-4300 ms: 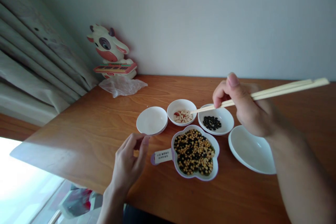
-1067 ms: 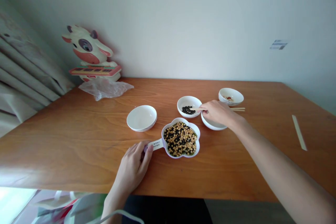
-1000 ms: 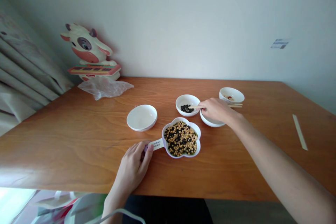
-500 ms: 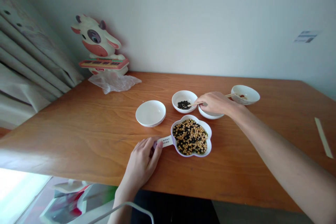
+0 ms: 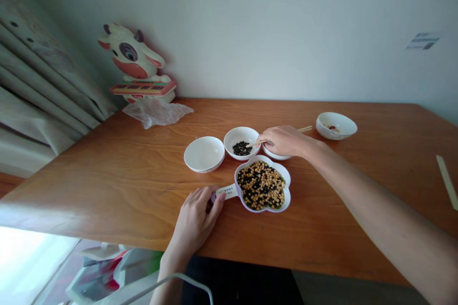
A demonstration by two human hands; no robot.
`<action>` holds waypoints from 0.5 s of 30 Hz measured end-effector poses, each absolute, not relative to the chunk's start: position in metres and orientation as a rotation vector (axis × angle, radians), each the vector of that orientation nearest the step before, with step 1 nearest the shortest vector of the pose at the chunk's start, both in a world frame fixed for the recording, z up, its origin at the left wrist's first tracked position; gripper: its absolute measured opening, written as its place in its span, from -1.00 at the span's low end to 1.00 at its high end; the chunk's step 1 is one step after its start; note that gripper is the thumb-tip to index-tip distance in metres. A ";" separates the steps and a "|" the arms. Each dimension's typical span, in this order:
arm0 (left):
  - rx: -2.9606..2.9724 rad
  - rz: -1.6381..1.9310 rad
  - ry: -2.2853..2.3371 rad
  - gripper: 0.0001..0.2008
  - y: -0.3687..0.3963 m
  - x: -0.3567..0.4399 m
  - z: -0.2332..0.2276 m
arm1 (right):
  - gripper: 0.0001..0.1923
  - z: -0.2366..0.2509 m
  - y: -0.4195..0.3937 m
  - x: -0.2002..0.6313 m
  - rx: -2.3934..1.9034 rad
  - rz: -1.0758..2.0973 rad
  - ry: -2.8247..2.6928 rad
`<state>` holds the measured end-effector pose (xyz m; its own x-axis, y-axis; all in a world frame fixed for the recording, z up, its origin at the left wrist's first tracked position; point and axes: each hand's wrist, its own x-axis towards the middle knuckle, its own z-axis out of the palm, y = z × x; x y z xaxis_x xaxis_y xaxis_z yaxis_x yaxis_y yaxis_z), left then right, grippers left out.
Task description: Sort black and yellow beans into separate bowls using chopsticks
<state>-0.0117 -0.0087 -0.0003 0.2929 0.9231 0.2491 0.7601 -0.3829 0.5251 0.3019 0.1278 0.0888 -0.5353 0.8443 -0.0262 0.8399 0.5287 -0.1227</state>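
My left hand point(image 5: 196, 219) is closed round the white-and-lilac handle of a flower-shaped dish point(image 5: 288, 190), which lies on the table full of mixed yellow and black beans. In my right hand point(image 5: 284, 140) is a pair of wooden chopsticks point(image 5: 305, 128). Their tips reach into a white bowl point(image 5: 242, 131) holding a small heap of black beans point(image 5: 242, 148). Under that hand, partly hidden, stands another white bowl point(image 5: 275, 155); its contents cannot be seen. An empty white bowl point(image 5: 204, 154) touches or nearly touches the black-bean bowl on its left.
At the right stands a white bowl point(image 5: 336, 126) with a few reddish and pale bits. A cow-shaped toy keyboard point(image 5: 138, 64) and a crumpled clear plastic bag point(image 5: 157, 112) are at the back left. A pale strip point(image 5: 446, 181) lies near the right edge. A cable point(image 5: 186, 277) crosses below my left wrist.
The black-bean bowl and the bowl under my right hand have slid left, closer to the empty bowl. My right hand has moved left with the chopsticks. My left hand keeps its grip.
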 end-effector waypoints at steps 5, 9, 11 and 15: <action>2.245 0.732 1.531 -0.77 -0.008 -0.012 -0.002 | -0.58 0.089 0.119 0.297 -1.554 0.183 -2.690; 2.219 0.726 1.537 -0.76 -0.008 -0.012 -0.002 | -0.58 0.090 0.115 0.296 -1.560 0.211 -2.691; 2.211 0.730 1.531 -0.76 -0.008 -0.012 -0.001 | -0.55 0.092 0.115 0.296 -1.543 0.240 -2.703; 2.199 0.732 1.517 -0.75 -0.008 -0.011 0.000 | -0.56 0.100 0.115 0.301 -1.560 0.286 -2.680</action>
